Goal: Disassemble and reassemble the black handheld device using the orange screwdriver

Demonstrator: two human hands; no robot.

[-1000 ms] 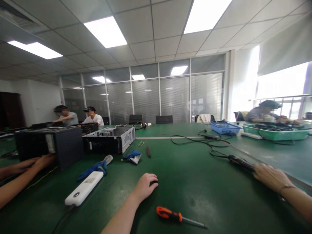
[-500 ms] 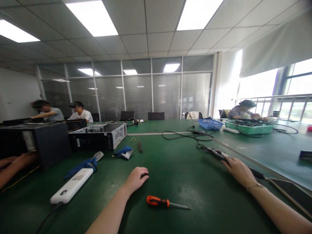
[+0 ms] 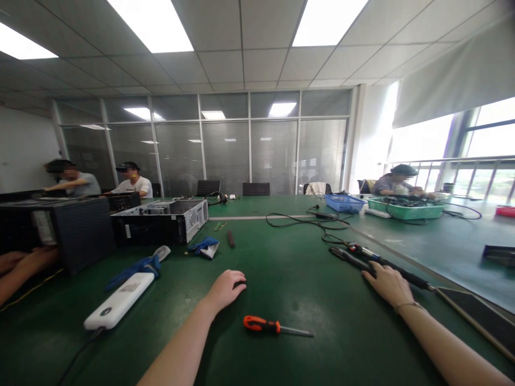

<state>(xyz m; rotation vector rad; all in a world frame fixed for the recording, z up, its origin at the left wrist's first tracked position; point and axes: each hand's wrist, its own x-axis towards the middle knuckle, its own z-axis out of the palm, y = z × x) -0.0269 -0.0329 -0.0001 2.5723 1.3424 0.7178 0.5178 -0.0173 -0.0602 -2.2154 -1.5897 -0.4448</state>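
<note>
My left hand (image 3: 226, 290) rests on the green table (image 3: 281, 279) with its fingers curled. A small dark patch shows between thumb and forefinger; whether it is an object or shadow is unclear. Just to the right and nearer me lies a screwdriver (image 3: 277, 326) with an orange and black handle, its shaft pointing right. My right hand (image 3: 389, 285) has its fingers closed on the near end of a long, slim black tool (image 3: 349, 256), whose exact kind I cannot make out. Right beside it lies a corded soldering iron (image 3: 402, 272), its tip towards a dark flat panel (image 3: 478, 313).
On the left are a white power strip (image 3: 119, 301), blue gloves (image 3: 134, 271) and an open computer case (image 3: 161, 222). A co-worker's hands (image 3: 30, 265) reach into a dark case (image 3: 80, 230). Blue (image 3: 345, 203) and green baskets (image 3: 406, 209) stand at back right, near a cable.
My right hand has shifted slightly left, and the black tool now lies apart from the soldering iron. My left hand and the screwdriver stay nearly in place; the view has moved a little.
</note>
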